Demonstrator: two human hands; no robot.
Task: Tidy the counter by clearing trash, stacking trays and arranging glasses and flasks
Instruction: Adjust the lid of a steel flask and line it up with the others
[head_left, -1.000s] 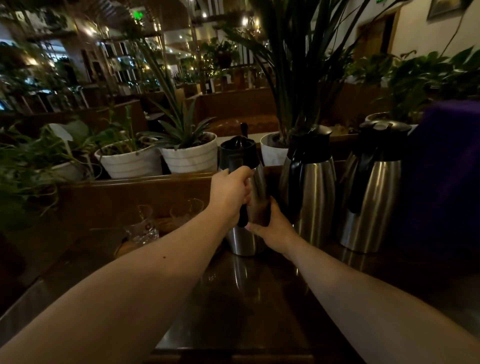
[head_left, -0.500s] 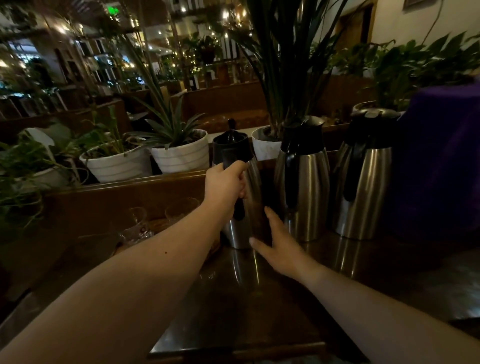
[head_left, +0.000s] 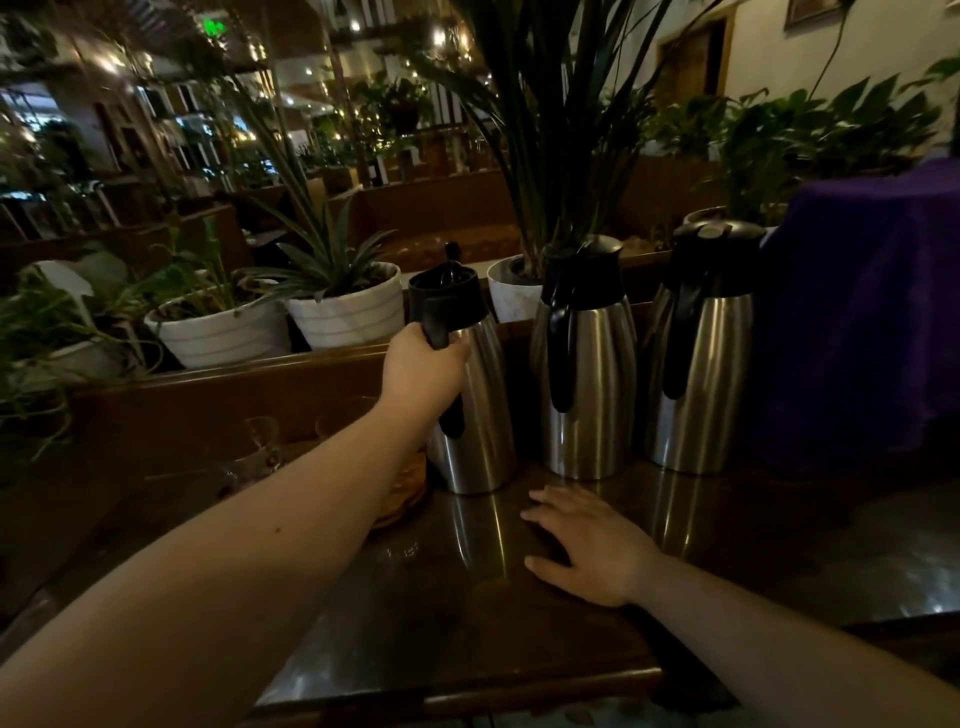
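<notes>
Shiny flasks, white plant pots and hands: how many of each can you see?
Steel flasks: 3
White plant pots: 3
Hands: 2, left hand, right hand
Total: 8

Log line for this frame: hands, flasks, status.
left hand: gripping handle of leftmost flask | right hand: flat on counter, empty | middle flask, right flask: upright in row | status: aligning leftmost flask
</notes>
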